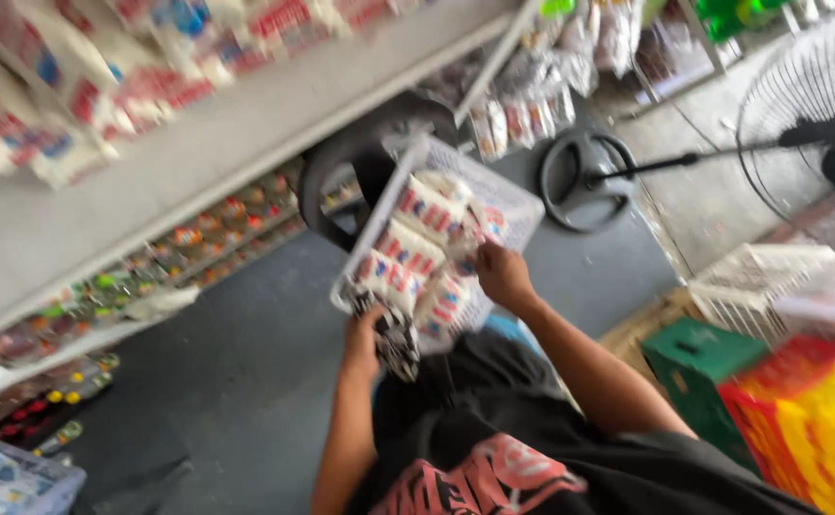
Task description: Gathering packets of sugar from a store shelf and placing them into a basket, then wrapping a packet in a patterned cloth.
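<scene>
A white plastic basket (517, 205) rests on a dark stool in front of me, filled with several white snack packets with red and blue print (415, 250). My left hand (365, 345) grips the basket's near corner, where a black-and-white patterned wrapper (396, 341) hangs. My right hand (501, 274) reaches into the basket and closes on one of the packets. The picture is blurred by motion.
A grey shelf (198, 143) at the left carries more packets on top and small bottles and jars below. A standing fan (808, 133) with a round base (584, 181) is at the right. Green (699, 358), red and yellow crates and a white basket (761, 281) stand at my right.
</scene>
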